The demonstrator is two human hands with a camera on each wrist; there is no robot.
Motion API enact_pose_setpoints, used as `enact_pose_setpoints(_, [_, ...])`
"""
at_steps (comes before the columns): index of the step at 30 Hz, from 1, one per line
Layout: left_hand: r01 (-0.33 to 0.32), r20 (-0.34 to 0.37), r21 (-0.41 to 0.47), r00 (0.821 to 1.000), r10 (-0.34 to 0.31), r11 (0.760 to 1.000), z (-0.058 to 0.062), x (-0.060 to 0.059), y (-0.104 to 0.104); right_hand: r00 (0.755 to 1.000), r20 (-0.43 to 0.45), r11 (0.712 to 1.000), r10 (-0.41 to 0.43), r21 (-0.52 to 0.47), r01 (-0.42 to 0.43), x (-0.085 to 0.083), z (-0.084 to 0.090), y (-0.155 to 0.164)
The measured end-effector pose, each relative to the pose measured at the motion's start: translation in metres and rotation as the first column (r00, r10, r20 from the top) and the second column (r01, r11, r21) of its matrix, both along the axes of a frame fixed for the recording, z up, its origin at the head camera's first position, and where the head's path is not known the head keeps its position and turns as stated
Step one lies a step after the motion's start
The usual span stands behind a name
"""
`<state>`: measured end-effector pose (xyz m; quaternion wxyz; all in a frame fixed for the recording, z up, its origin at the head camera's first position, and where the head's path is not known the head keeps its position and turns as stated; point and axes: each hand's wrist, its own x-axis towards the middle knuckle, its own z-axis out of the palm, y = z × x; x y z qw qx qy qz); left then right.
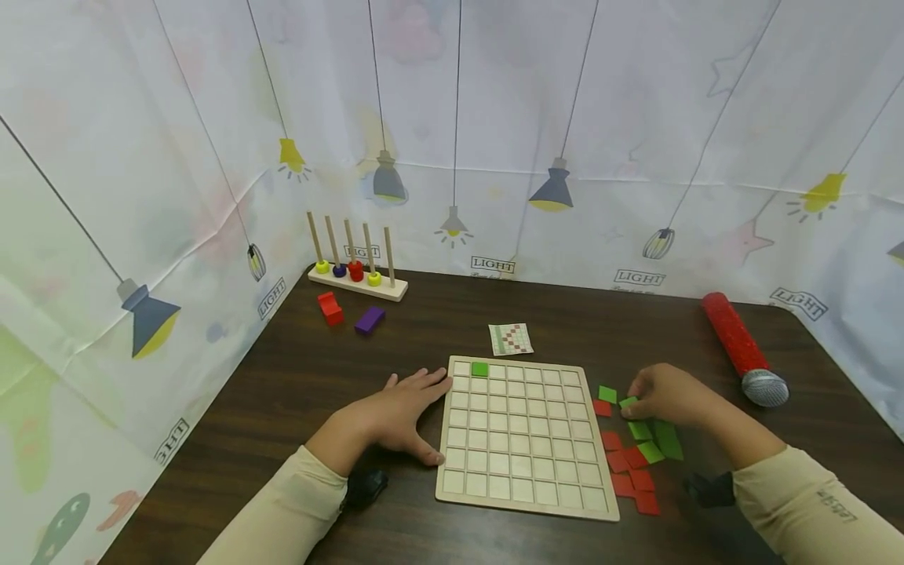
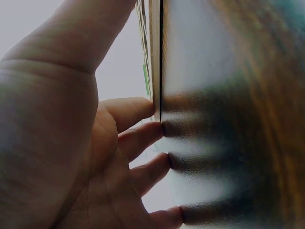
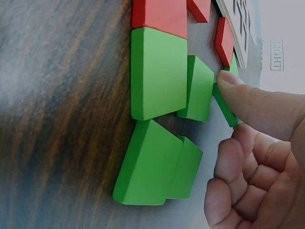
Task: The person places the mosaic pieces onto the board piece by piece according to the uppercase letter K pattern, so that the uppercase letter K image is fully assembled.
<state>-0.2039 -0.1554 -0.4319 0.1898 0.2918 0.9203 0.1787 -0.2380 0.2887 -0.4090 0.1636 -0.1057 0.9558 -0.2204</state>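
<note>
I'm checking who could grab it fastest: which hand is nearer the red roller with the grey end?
Right. The right hand pinches a green tile just left of the red roller; the left hand rests flat against the wooden grid board on its far side.

Both arms wear long, close-fitting cream sleeves that end at the wrists. The right sleeve carries small grey lettering at about 4 o'clock from its cuff. A small black device is strapped under each wrist: left, right. Both hands are bare.
</note>
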Motion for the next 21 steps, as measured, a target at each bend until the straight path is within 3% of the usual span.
enact_pose_setpoints(11, [0.002, -0.005, 0.004, 1.0, -0.002, 1.0, 0.001, 0.0, 0.0, 1.0, -0.023, 0.999, 0.002, -0.034, -0.003, -0.016, 0.003, -0.001])
enact_pose_setpoints(15, [0.002, -0.004, 0.0, 1.0, -0.002, 1.0, 0.003, 0.001, 0.0, 0.998, -0.06, 0.988, -0.022, -0.153, 0.013, -0.023, 0.005, -0.019])
enact_pose_setpoints(21, [0.001, -0.007, -0.004, 1.0, -0.001, 1.0, 0.003, 0.001, 0.0, 0.998, 0.046, 0.928, -0.039, -0.369, 0.053, -0.03, 0.006, -0.067])
